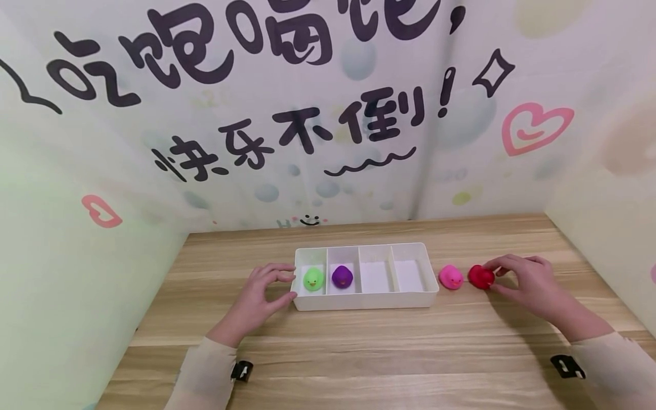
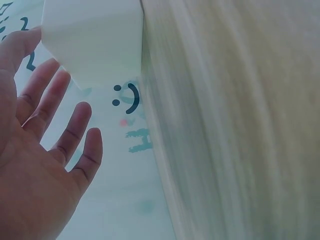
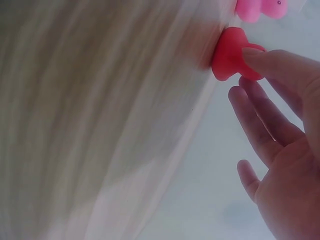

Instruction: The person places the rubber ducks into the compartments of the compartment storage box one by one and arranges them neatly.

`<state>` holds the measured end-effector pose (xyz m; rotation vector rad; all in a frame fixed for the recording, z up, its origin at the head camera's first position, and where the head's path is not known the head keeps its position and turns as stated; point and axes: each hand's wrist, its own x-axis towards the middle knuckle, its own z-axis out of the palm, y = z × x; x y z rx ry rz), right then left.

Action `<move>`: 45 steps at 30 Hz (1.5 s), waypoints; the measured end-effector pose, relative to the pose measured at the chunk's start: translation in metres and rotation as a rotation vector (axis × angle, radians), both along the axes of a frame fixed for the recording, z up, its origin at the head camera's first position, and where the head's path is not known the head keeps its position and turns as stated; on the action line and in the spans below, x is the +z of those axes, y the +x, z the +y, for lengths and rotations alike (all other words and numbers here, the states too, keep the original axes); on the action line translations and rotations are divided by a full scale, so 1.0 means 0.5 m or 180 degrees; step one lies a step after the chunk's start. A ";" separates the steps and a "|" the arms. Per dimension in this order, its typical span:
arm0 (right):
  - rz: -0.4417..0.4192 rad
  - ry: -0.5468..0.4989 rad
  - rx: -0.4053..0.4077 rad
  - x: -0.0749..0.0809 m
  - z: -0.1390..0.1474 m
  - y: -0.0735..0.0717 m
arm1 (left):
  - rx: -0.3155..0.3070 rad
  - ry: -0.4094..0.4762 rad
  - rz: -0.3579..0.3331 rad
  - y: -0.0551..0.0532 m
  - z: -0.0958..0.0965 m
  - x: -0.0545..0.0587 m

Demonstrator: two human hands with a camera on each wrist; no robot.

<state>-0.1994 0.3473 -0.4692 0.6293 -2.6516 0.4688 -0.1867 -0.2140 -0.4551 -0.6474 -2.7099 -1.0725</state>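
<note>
A white four-compartment box [image 1: 359,300] stands on the table. Its leftmost compartment holds a green rubber duck [image 1: 314,279], and the one beside it a purple rubber duck [image 1: 342,277]. My left hand [image 1: 263,292] touches the box's left end with thumb and fingertips, fingers spread in the left wrist view. Right of the box sits a pink rubber duck [image 1: 451,277]. Just beyond it, my right hand [image 1: 530,285] pinches a red rubber duck [image 1: 480,277] between thumb and fingers. In the right wrist view the red duck [image 3: 231,54] appears to rest on the table.
The wood-grain table [image 1: 359,359] meets a printed backdrop [image 1: 328,131] with black lettering behind the box. Pale side walls stand at left and right. The two right compartments of the box show bare white floors.
</note>
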 end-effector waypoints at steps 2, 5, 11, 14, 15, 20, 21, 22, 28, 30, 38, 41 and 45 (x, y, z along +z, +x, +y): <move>0.0001 -0.0012 0.0010 -0.001 -0.001 -0.001 | 0.0006 0.0001 -0.0005 0.000 -0.001 0.000; 0.0000 -0.0042 0.0013 -0.001 -0.002 -0.002 | 0.0025 -0.0028 -0.0014 -0.001 0.000 -0.001; 0.0044 -0.0055 -0.0017 0.001 -0.007 -0.002 | 0.0020 -0.0025 -0.0079 -0.003 0.001 0.000; 0.0050 -0.0051 -0.0025 0.002 -0.011 -0.004 | 0.0036 -0.0029 -0.0094 -0.003 0.000 0.000; 0.0041 -0.0058 -0.0024 0.003 -0.013 -0.004 | 0.0041 -0.0034 -0.0091 -0.003 0.000 0.000; -0.0029 -0.0122 -0.0060 0.008 -0.017 -0.004 | 0.0027 -0.0017 -0.0059 -0.004 -0.002 -0.003; -0.0038 -0.0131 -0.0069 0.009 -0.017 -0.003 | 0.0021 -0.0016 -0.0053 -0.004 -0.002 -0.003; -0.0049 -0.0138 -0.0078 0.011 -0.018 -0.004 | 0.0018 -0.0017 -0.0049 -0.004 -0.002 -0.003; 0.0016 -0.0194 -0.0089 0.019 -0.023 -0.004 | 0.0028 -0.0028 -0.0079 -0.002 -0.002 -0.002; 0.0067 -0.0214 -0.0085 0.023 -0.025 -0.005 | 0.0038 -0.0028 -0.0098 -0.002 -0.002 -0.002; 0.0244 -0.0277 -0.0047 0.039 -0.040 -0.010 | 0.0040 -0.0027 -0.0111 -0.003 -0.003 -0.004; 0.0247 -0.0302 -0.0046 0.044 -0.044 -0.009 | 0.0027 -0.0017 -0.0110 -0.003 -0.003 -0.004; 0.0249 -0.0355 -0.0052 0.050 -0.051 -0.007 | 0.0027 -0.0026 -0.0104 -0.003 -0.002 -0.004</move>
